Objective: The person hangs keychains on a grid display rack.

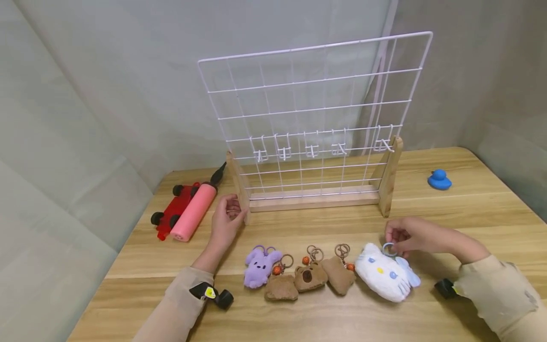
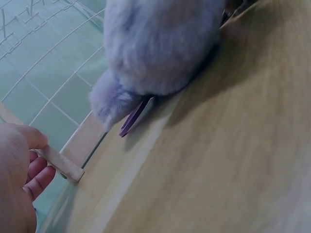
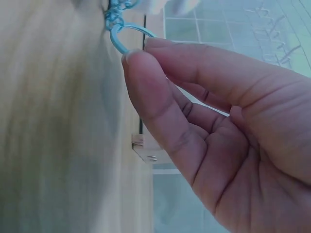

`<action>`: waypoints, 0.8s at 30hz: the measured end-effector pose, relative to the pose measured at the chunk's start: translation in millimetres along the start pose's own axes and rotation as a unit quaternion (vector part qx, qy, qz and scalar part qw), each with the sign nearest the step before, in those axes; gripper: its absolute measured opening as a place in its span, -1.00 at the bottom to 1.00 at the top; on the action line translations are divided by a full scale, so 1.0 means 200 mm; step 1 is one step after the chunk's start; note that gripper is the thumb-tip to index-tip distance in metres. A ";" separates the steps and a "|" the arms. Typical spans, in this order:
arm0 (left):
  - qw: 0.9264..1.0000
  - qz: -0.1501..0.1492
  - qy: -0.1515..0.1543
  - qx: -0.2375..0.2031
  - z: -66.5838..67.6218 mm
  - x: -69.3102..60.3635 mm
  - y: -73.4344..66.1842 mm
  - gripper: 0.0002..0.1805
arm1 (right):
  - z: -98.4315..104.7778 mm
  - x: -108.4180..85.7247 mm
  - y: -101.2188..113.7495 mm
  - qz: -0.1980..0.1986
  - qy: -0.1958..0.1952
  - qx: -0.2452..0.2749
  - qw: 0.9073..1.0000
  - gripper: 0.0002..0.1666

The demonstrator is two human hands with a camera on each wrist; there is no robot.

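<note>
In the head view, your right hand (image 1: 416,237) is pinching the blue ring (image 1: 383,247) of the white plush (image 1: 379,278), which is lying on the table (image 1: 320,323) between seven and eight o'clock from that hand. Its long axis is running from about ten o'clock to four, with the ring sitting on its twelve o'clock side. The nearest hook (image 1: 383,145) is hanging on the wire rack (image 1: 325,109) at eleven o'clock from your right hand, the closer one. Your left hand (image 1: 225,221) is gripping the wooden upright (image 1: 237,180), well apart from the white plush.

In the left wrist view, your thumb and fingers are holding that upright; the purple plush (image 2: 163,43) is lying between one and two o'clock.

In the right wrist view, your thumb and forefinger are meeting on the ring at eleven o'clock, and the chain (image 3: 113,19) is leading upward from it.
</note>
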State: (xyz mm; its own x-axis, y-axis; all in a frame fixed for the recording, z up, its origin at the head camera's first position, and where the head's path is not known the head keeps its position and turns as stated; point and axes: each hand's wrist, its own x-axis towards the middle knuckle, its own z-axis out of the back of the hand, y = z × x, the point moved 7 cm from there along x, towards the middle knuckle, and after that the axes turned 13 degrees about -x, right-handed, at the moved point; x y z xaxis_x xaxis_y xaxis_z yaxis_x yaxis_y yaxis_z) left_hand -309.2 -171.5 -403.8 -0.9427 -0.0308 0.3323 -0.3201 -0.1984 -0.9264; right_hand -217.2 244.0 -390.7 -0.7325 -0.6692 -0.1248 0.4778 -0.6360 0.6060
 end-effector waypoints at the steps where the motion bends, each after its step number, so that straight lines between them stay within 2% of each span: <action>1: 1.000 0.001 0.001 0.000 0.00 0.00 0.00 -0.52 | 0.01 0.00 0.00 0.000 -0.002 0.004 1.000 -0.91; 5: 1.000 0.001 0.005 -0.002 0.00 0.01 0.00 -0.52 | 0.03 -0.02 0.01 0.002 -0.006 0.006 1.000 -0.95; 11: 1.000 -0.011 0.004 0.009 0.00 0.01 -0.02 -0.52 | 0.09 -0.05 0.03 0.018 -0.026 -0.023 0.999 -0.96; 15: 1.000 -0.008 0.001 0.009 0.00 0.00 -0.01 -0.52 | 0.12 -0.07 0.05 0.022 -0.035 -0.037 0.998 -0.95; 16: 1.000 -0.006 0.002 0.011 -0.01 -0.01 -0.04 -0.53 | 0.13 -0.08 0.05 0.020 -0.038 -0.043 0.998 -0.95; 21: 1.000 0.003 0.000 0.007 -0.01 -0.02 -0.03 -0.52 | 0.16 -0.09 0.07 0.023 -0.057 -0.068 0.996 -0.94; 24: 1.000 -0.007 -0.001 0.001 0.00 -0.01 0.00 -0.52 | 0.17 -0.10 0.09 0.038 -0.077 -0.082 0.993 -0.90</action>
State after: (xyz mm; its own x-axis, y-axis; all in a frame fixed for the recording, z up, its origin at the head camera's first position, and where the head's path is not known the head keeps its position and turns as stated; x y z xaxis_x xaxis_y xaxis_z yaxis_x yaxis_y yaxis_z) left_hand -307.4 -171.4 -403.5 -0.9381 -0.0302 0.3449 -0.3324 -0.2000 -0.9217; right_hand -210.7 258.7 -349.8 -0.7507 -0.6591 0.0454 0.5977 -0.6483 0.4717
